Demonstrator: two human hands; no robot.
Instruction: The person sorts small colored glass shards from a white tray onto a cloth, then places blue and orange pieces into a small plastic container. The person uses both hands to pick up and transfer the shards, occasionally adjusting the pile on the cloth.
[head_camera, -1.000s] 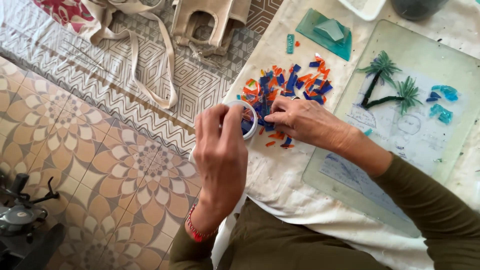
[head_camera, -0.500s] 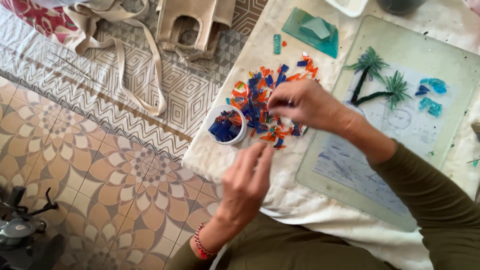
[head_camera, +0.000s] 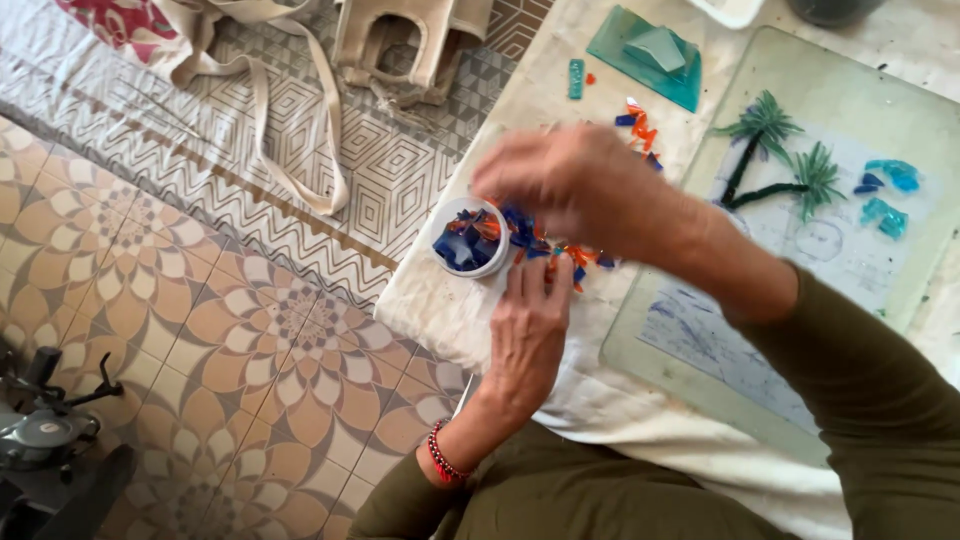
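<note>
A small white cup (head_camera: 495, 262) holding blue and orange glass chips stands on the white cloth (head_camera: 450, 310) near the table's left edge. To its right lies a loose pile of blue and orange chips (head_camera: 560, 258). My left hand (head_camera: 530, 335) rests on the cloth just below the pile, fingers stretched out and touching the nearest chips. My right hand (head_camera: 575, 185) hovers over the pile next to the cup. It is blurred by motion and covers most of the pile; I cannot tell whether it holds chips.
A glass pane (head_camera: 880, 110) over a paper sketch lies to the right, bearing two green glass palm trees (head_camera: 765, 130) and some turquoise pieces (head_camera: 885, 195). Teal glass sheets (head_camera: 645, 50) lie at the back. Canvas bags (head_camera: 400, 40) sit on the patterned floor; a black device (head_camera: 40, 435) is lower left.
My left hand let go of the cup and dropped to the near side of the pile. My right hand lifted from the chips and swung left above them, toward the cup.
</note>
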